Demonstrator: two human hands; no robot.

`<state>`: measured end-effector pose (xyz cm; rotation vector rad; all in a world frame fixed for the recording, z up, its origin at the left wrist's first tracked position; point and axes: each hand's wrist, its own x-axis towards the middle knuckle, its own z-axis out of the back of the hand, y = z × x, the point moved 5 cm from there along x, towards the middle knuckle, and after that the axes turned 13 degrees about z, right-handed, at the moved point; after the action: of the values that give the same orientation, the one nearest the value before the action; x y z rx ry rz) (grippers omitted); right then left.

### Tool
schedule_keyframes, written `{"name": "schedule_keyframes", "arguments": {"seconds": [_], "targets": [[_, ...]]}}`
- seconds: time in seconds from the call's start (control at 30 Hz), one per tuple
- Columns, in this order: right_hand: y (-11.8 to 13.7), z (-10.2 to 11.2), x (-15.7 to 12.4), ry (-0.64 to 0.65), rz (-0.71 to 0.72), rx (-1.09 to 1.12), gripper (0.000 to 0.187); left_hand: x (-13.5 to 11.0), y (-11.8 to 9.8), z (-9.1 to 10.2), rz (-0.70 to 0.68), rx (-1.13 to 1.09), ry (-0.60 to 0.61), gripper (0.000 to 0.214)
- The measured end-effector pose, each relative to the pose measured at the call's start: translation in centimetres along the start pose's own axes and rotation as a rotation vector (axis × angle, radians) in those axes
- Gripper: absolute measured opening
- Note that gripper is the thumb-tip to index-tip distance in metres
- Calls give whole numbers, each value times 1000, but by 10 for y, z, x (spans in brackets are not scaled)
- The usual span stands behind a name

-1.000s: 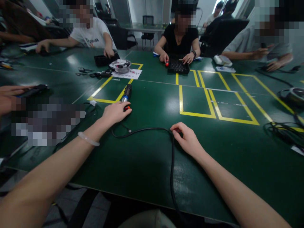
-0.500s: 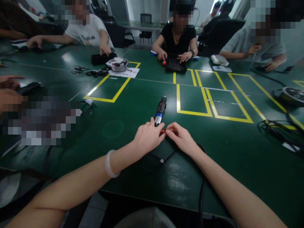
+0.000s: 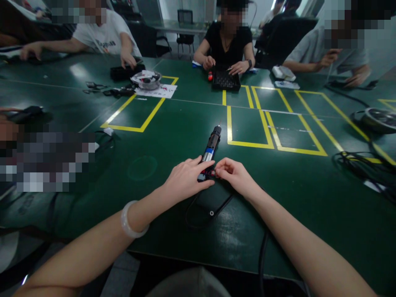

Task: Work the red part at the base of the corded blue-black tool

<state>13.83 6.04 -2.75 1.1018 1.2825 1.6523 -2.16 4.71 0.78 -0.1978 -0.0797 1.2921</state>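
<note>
An electric screwdriver [image 3: 212, 144], black with a blue band and a silver section, lies on the green table, its bit pointing away from me. My left hand [image 3: 189, 174] rests over its rear end, thumb and fingers around the body. Close beside that end, my right hand [image 3: 232, 171] pinches a small red and pale part [image 3: 214, 173], whose kind I cannot make out. Below my hands, a black cable [image 3: 222, 203] loops on the table. A small pale ring [image 3: 211, 213] is by the cable.
Yellow tape outlines [image 3: 252, 145] mark the table. Farther back are a clear bowl [image 3: 150, 84] on a paper sheet and a black tray [image 3: 227, 81] under a co-worker's hands. Coiled black cables [image 3: 355, 167] lie at right. Other people sit around the table.
My left hand has opened a little around the screwdriver's rear, so more of that end shows. My right hand stays close beside it. The camera view has shifted slightly.
</note>
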Motion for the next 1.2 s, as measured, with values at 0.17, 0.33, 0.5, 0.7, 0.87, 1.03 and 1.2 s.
{"name": "schedule_keyframes", "arguments": {"seconds": [0.17, 0.33, 0.5, 0.7, 0.87, 1.03, 1.2], "targets": [[3, 0, 0, -25, -23, 39, 17, 2, 2, 0, 6, -65, 55, 63], [6, 0, 0, -51, -41, 76, 18, 3, 5, 2, 23, -122, 104, 60], [7, -1, 0, -65, -51, 91, 17, 3, 5, 7, -46, -247, 133, 47], [7, -1, 0, -69, -62, 89, 18, 4, 6, 15, -73, -319, 135, 33], [9, -1, 0, -67, -65, 73, 19, 4, 9, 16, -80, -349, 157, 28], [9, -1, 0, -73, -70, 79, 19, 6, 11, 14, -88, -387, 164, 23], [9, -2, 0, -64, -58, 82, 20, 7, 11, 12, -80, -382, 150, 20]]}}
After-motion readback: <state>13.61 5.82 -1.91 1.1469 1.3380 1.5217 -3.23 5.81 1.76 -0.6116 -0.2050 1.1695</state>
